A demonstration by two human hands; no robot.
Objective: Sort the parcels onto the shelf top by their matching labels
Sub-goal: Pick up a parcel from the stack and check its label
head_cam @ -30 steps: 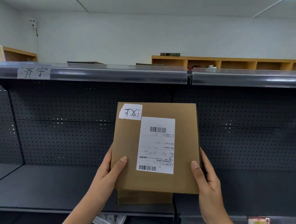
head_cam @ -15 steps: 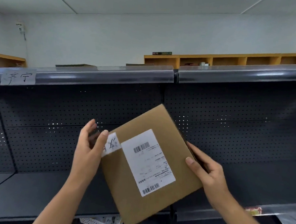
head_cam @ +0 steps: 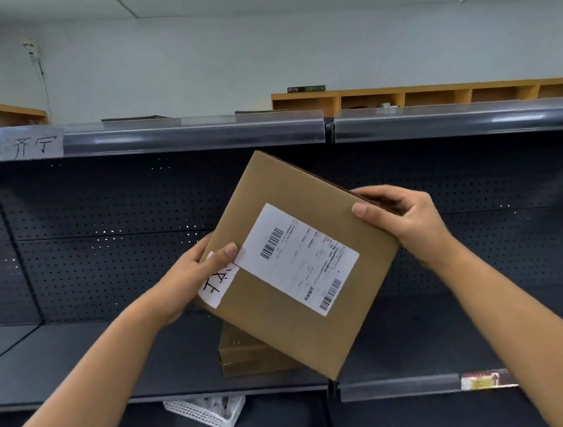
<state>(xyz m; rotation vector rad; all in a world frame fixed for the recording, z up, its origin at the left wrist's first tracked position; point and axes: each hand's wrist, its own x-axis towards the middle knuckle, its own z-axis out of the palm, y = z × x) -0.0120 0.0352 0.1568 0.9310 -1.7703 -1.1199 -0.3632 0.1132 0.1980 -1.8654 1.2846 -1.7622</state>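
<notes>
Rotated further since half a second ago, the parcel (head_cam: 298,263) now sits tilted at frame centre. Left hand (head_cam: 193,275) clamps its lower-left edge, thumb over the handwritten label (head_cam: 217,285). Right hand (head_cam: 403,219), arm raised, grips the upper-right corner below the shelf top (head_cam: 193,133).

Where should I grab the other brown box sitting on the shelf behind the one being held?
Probably by its two short side walls, reaching in from the front. The second cardboard box lies flat on the lower shelf, so only its sides offer grip. The held parcel hides its top.
</notes>
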